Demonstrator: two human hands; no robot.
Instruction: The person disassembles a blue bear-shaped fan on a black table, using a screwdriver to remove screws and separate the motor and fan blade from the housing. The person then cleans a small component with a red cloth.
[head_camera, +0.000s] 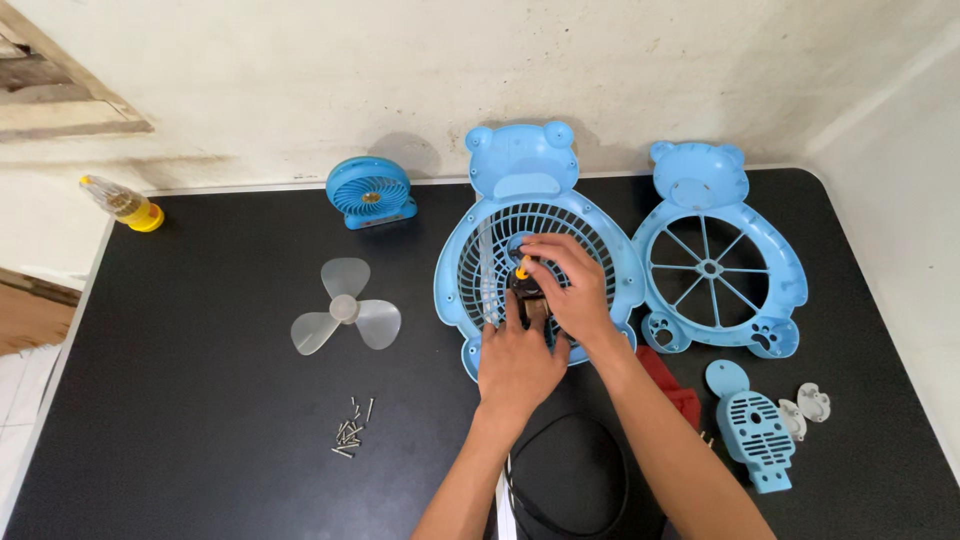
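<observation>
Black table (200, 400) by a white wall holds a blue bear-shaped fan grille (600, 270) lying flat, right under both hands. Left hand (515, 365) wraps the dark fan motor (527, 295) at the grille's middle. Right hand (570, 285) comes from the far side, fingers pinching the motor's orange tip (522, 268), which points away from the person.

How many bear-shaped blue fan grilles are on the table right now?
2: one bear-shaped grille under both hands at centre, and a second grille lying beside it to the right. None seems hidden.
</observation>
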